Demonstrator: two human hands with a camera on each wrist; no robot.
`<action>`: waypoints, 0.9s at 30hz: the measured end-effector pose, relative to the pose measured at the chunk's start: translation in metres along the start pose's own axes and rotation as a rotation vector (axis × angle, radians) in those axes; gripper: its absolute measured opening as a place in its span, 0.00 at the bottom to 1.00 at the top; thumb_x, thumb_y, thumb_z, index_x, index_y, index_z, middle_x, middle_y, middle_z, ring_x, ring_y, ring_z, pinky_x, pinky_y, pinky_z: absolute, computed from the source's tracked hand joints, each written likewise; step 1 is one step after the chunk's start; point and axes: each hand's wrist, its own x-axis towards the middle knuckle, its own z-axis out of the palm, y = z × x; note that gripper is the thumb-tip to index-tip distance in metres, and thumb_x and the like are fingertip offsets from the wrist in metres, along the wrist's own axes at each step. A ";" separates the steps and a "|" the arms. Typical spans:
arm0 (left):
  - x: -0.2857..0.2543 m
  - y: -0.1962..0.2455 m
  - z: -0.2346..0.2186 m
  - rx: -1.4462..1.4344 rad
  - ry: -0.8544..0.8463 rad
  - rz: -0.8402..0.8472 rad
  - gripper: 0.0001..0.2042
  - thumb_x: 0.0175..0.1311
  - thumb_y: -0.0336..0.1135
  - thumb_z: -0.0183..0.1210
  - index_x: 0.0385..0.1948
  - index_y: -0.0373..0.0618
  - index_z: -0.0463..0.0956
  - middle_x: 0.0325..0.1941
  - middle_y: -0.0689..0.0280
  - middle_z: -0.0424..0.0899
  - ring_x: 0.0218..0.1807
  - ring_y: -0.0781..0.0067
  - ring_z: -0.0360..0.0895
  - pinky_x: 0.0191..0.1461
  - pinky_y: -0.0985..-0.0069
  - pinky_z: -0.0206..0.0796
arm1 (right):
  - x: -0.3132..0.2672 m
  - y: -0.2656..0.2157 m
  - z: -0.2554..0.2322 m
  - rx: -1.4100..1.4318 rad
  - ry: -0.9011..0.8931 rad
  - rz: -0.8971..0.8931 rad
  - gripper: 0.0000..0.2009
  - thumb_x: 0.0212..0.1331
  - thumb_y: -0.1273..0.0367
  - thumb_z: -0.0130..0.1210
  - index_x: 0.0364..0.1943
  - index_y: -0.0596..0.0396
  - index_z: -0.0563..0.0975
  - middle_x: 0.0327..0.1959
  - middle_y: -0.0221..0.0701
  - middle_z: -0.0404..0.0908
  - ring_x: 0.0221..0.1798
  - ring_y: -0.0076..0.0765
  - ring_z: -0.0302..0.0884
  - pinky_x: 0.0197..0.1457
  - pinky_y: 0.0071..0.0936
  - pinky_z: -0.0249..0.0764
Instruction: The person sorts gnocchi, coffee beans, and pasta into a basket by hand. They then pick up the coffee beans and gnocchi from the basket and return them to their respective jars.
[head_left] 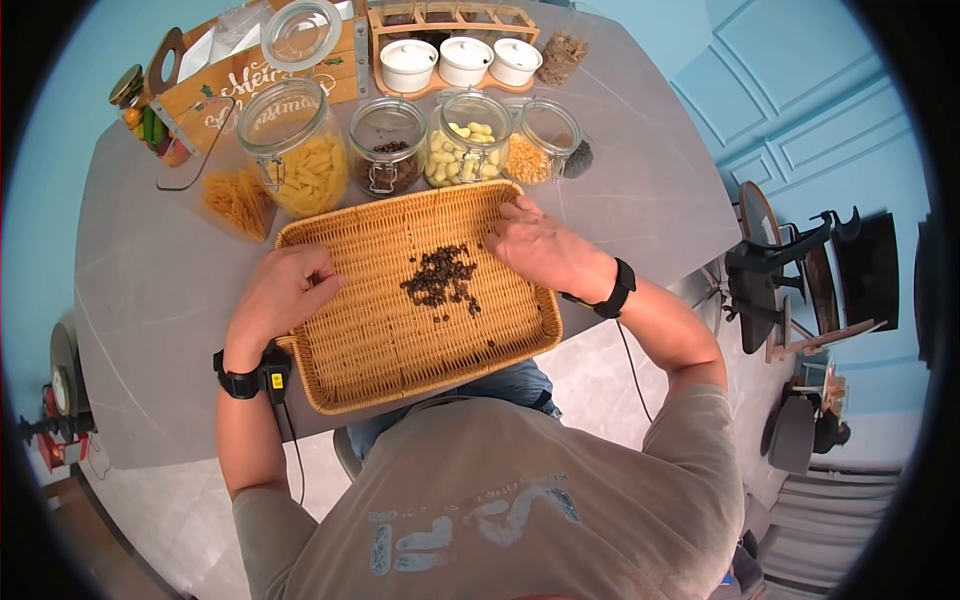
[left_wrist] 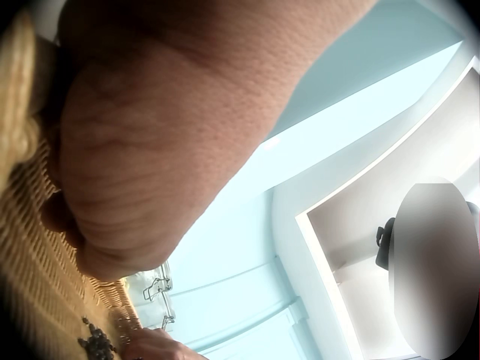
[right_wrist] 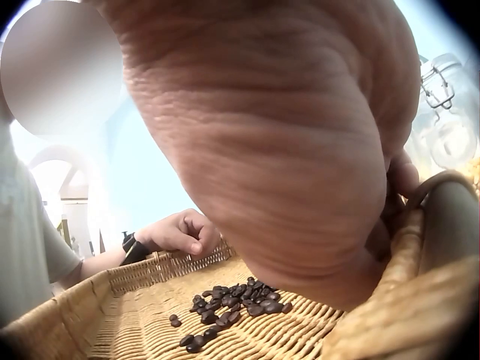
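One wicker basket [head_left: 380, 350] of dark brown beans [head_left: 440, 280], held from both sides

My left hand [head_left: 280, 295] grips the basket's side between nine and ten o'clock, fingers curled in and thumb bent over the inside. My right hand [head_left: 545, 247] grips the opposite side at about two o'clock, its fingers curled down at the rim. The beans lie loose on the woven floor, heaped just off centre toward one o'clock, with a stray near four.

Only from my head do I see the basket's near edge reaching past the grey table [head_left: 650, 190], and all the jars beyond: the penne jar [head_left: 305, 175] at eleven o'clock, the dark bean jar [head_left: 385, 165] just short of twelve, the corn kernel jar [head_left: 530, 158] at one.

My right wrist view shows what that one cannot: a finger curled close to the rim at three o'clock, and single beans, oval and glossy. My left wrist view is mostly the heel of my hand, so I cannot tell how tightly those fingers close; near seven o'clock it catches some beans and part of my right hand.
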 end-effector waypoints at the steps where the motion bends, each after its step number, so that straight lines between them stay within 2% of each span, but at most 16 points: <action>1: 0.000 -0.003 0.001 -0.003 0.001 0.010 0.13 0.67 0.33 0.73 0.30 0.37 0.78 0.27 0.59 0.80 0.28 0.61 0.75 0.33 0.65 0.68 | 0.000 0.000 0.000 0.002 0.003 -0.001 0.05 0.62 0.73 0.58 0.38 0.54 0.84 0.36 0.34 0.86 0.58 0.40 0.81 0.72 0.40 0.70; 2: 0.000 -0.004 0.002 -0.007 0.002 0.020 0.12 0.67 0.31 0.73 0.30 0.36 0.78 0.27 0.60 0.79 0.28 0.66 0.73 0.33 0.67 0.67 | -0.001 -0.001 0.000 0.004 0.005 -0.002 0.05 0.62 0.73 0.58 0.38 0.54 0.84 0.36 0.35 0.86 0.58 0.40 0.81 0.72 0.40 0.71; 5: 0.000 -0.002 0.001 -0.001 -0.003 0.009 0.12 0.68 0.32 0.73 0.30 0.36 0.78 0.27 0.60 0.79 0.28 0.66 0.74 0.33 0.67 0.67 | -0.003 0.000 0.003 -0.008 -0.003 -0.050 0.05 0.62 0.73 0.58 0.38 0.55 0.84 0.36 0.35 0.86 0.58 0.40 0.81 0.72 0.41 0.71; 8: 0.000 0.002 0.000 -0.010 -0.001 -0.019 0.14 0.67 0.35 0.73 0.29 0.37 0.78 0.28 0.55 0.82 0.30 0.50 0.79 0.35 0.60 0.69 | -0.002 -0.001 0.000 0.026 -0.020 -0.059 0.05 0.61 0.73 0.59 0.38 0.55 0.84 0.36 0.34 0.86 0.58 0.40 0.81 0.72 0.41 0.72; 17: -0.001 -0.001 0.001 -0.013 0.011 0.007 0.14 0.67 0.35 0.73 0.29 0.37 0.77 0.28 0.55 0.82 0.29 0.50 0.79 0.35 0.60 0.69 | 0.000 0.006 -0.004 0.032 0.033 -0.052 0.05 0.61 0.74 0.60 0.38 0.55 0.84 0.39 0.33 0.86 0.58 0.41 0.81 0.72 0.41 0.72; 20: -0.001 -0.006 0.002 -0.001 0.008 0.031 0.12 0.67 0.32 0.73 0.30 0.37 0.78 0.27 0.60 0.79 0.28 0.64 0.74 0.33 0.66 0.67 | -0.001 0.005 -0.009 0.047 0.025 -0.063 0.05 0.61 0.73 0.60 0.38 0.55 0.84 0.40 0.32 0.86 0.59 0.40 0.81 0.71 0.40 0.72; 23: 0.000 -0.005 0.002 -0.006 0.001 0.021 0.12 0.67 0.32 0.73 0.31 0.37 0.78 0.27 0.60 0.79 0.28 0.63 0.74 0.33 0.66 0.67 | -0.002 0.000 0.002 0.059 0.021 -0.119 0.05 0.61 0.73 0.60 0.38 0.55 0.84 0.41 0.32 0.86 0.58 0.39 0.81 0.71 0.39 0.72; 26: 0.000 0.001 0.000 -0.001 0.005 0.002 0.14 0.67 0.34 0.72 0.29 0.37 0.77 0.27 0.55 0.81 0.29 0.50 0.78 0.34 0.60 0.69 | -0.003 -0.006 0.001 0.027 -0.024 -0.089 0.04 0.62 0.73 0.59 0.38 0.54 0.84 0.40 0.33 0.86 0.58 0.38 0.81 0.71 0.39 0.72; 27: 0.000 0.001 0.000 0.000 0.005 0.000 0.14 0.67 0.34 0.72 0.29 0.37 0.77 0.28 0.55 0.82 0.29 0.50 0.78 0.35 0.60 0.69 | -0.003 -0.006 0.003 0.036 -0.012 -0.089 0.04 0.62 0.73 0.59 0.37 0.54 0.84 0.39 0.33 0.85 0.58 0.38 0.81 0.70 0.39 0.72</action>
